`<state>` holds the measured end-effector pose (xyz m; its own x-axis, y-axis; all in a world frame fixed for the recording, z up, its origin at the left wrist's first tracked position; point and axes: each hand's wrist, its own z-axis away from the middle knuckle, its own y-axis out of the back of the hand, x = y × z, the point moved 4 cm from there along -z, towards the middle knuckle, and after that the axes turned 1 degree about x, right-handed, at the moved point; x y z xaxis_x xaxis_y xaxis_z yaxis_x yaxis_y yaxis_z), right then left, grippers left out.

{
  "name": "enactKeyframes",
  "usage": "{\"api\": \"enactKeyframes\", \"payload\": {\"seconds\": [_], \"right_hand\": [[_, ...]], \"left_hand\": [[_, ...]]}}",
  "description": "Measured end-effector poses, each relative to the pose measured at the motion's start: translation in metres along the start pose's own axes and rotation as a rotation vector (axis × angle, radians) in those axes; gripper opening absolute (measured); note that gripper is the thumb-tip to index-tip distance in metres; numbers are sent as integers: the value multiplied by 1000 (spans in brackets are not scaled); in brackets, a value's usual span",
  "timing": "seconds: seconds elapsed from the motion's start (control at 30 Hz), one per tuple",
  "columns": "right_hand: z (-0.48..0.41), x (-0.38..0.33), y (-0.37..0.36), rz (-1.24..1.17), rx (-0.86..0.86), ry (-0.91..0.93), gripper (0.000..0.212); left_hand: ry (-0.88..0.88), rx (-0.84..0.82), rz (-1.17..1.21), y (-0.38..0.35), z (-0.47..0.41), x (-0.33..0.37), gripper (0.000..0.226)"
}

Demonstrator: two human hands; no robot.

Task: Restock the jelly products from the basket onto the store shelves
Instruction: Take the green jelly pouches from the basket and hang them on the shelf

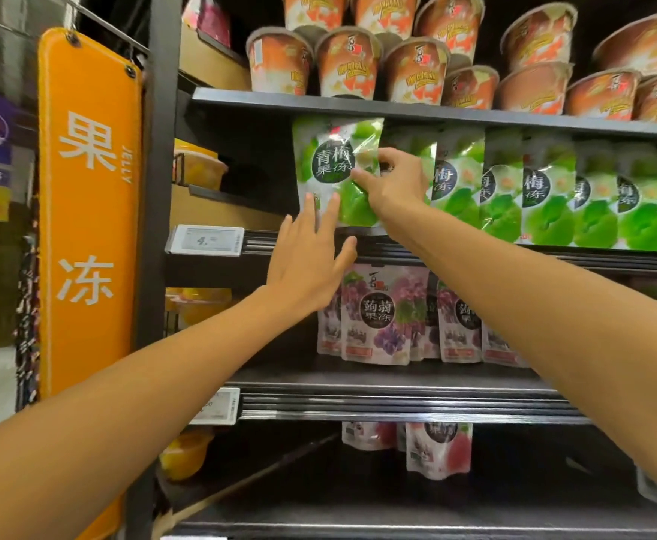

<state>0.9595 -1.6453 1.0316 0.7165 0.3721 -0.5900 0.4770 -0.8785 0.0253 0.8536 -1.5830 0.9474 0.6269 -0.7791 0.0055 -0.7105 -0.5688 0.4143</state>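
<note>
Up at the shelf, the right hand pinched the green jelly pouch by its right edge, thumb and fingers curled onto the foil. The left hand was flat, with straight fingers reaching its lower left part. The pouch stood upright at the left end of a row of matching green pouches on the middle shelf. Purple pouches stood below, orange cups above, and an orange sign hung to the left.

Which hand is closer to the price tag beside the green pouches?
Left. The left hand is just right of the price tag; right hand, farther right, grips a green pouch.
</note>
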Motion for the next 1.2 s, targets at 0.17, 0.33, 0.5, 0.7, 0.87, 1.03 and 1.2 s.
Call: {"api": "enactKeyframes", "payload": {"seconds": [0.17,0.33,0.5,0.7,0.87,1.03,1.2], "right_hand": [[1,14,-1,91,-99,-13,33],[6,22,18,158,-35,88,43],[7,34,33,267,-40,123,22],[3,45,27,227,-83,27,8],[1,48,22,164,-114,-38,18],[4,50,26,106,-137,-98,12],[12,49,30,53,-75,-85,12]], "left_hand": [[-12,-2,-61,-10,0,-1,65],[-42,14,-42,-11,2,2,62],[-52,65,-31,-9,7,5,53],[-81,95,-69,-12,8,14,46],[-41,116,-37,-16,9,16,45],[-49,112,-39,-15,12,14,46],[-41,107,15,-8,14,14,46]]}}
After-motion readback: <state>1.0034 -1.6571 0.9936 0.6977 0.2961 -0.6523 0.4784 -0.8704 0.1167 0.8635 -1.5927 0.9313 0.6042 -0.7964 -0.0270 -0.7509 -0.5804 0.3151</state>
